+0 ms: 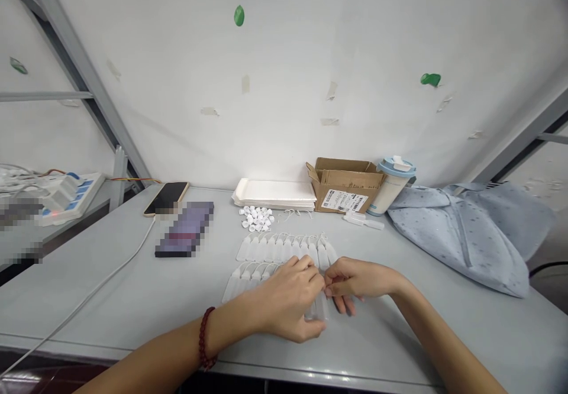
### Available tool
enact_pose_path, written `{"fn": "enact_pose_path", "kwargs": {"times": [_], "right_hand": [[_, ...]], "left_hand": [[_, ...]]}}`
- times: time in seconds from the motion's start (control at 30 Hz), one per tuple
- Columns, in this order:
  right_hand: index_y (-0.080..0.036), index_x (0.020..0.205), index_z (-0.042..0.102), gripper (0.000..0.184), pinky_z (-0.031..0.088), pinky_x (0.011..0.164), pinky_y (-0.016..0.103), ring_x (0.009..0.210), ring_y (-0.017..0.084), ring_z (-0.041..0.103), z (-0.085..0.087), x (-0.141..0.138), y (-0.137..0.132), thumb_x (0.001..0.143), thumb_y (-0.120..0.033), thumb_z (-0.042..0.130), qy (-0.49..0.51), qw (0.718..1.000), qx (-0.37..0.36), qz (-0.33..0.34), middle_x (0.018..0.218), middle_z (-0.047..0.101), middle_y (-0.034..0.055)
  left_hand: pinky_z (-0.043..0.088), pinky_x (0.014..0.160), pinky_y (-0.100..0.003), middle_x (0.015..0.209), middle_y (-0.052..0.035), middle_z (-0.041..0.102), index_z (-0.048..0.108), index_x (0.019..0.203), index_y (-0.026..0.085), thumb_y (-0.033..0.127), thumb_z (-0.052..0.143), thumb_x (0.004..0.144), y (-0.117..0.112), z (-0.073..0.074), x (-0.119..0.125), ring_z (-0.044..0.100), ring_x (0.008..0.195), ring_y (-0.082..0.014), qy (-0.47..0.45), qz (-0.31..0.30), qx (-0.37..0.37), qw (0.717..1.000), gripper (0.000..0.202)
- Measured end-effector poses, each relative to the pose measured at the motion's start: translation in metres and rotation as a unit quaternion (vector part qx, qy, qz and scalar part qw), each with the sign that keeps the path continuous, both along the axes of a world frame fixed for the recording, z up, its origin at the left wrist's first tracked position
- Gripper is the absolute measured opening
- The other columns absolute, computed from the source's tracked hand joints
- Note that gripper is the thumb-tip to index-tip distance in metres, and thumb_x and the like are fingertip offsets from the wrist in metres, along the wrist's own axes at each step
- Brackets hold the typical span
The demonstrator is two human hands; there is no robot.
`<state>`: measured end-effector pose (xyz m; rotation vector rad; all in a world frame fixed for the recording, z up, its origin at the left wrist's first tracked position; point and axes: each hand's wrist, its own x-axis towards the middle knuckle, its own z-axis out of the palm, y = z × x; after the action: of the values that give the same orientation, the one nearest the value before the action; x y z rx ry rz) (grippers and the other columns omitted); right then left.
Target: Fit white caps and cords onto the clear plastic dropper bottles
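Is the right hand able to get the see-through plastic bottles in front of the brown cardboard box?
Probably yes: bare grey tabletop seems to leave the way free between the right hand and those bottles, though that hand is beside the nearer bottle row.

Can count two hands (290, 299), two rows of translucent bottles (275, 251), one cardboard box (348, 187), one lidded cup (386, 196), one cloth bag (461, 237) and one black-screened phone (167, 197) at the tabletop (177, 299), with white caps (256, 218) near its back edge too crowded to number.

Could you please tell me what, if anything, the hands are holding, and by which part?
It cannot be told: the left hand covers part of the front row of translucent tubes, and the right hand, fingers curled, hides any grip.
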<state>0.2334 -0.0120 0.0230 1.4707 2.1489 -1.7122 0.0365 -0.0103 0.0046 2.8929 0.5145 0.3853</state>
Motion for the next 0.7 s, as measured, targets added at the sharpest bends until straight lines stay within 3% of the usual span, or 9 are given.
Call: {"fn": "enact_pose_path", "kwargs": {"times": [0.27, 0.7], "right_hand": [[-0.013, 0.072, 0.053, 0.015, 0.033, 0.040, 0.017, 0.046, 0.008, 0.055, -0.0053, 0.0036, 0.0012, 0.079, -0.024, 0.045, 0.008, 1.000, 0.002, 0.004, 0.062, 0.061, 0.0005], [-0.014, 0.078, 0.052, 0.012, 0.032, 0.041, 0.017, 0.045, 0.008, 0.056, -0.0052, 0.0020, 0.0007, 0.080, -0.023, 0.044, 0.012, 1.000, -0.001, -0.002, 0.061, 0.060, -0.0006]], "left_hand": [[0.038, 0.074, -0.032, 0.082, -0.0062, 0.055, 0.052, 0.082, 0.014, 0.038, 0.057, 0.072, -0.0012, 0.0065, -0.0007, 0.044, 0.084, -0.0215, 0.031, 0.027, 0.002, 0.999, 0.026], [0.038, 0.075, -0.033, 0.084, -0.0061, 0.055, 0.051, 0.086, 0.014, 0.040, 0.058, 0.072, -0.0011, 0.0047, -0.0008, 0.043, 0.086, -0.0221, 0.030, 0.036, 0.012, 0.999, 0.030]]}}
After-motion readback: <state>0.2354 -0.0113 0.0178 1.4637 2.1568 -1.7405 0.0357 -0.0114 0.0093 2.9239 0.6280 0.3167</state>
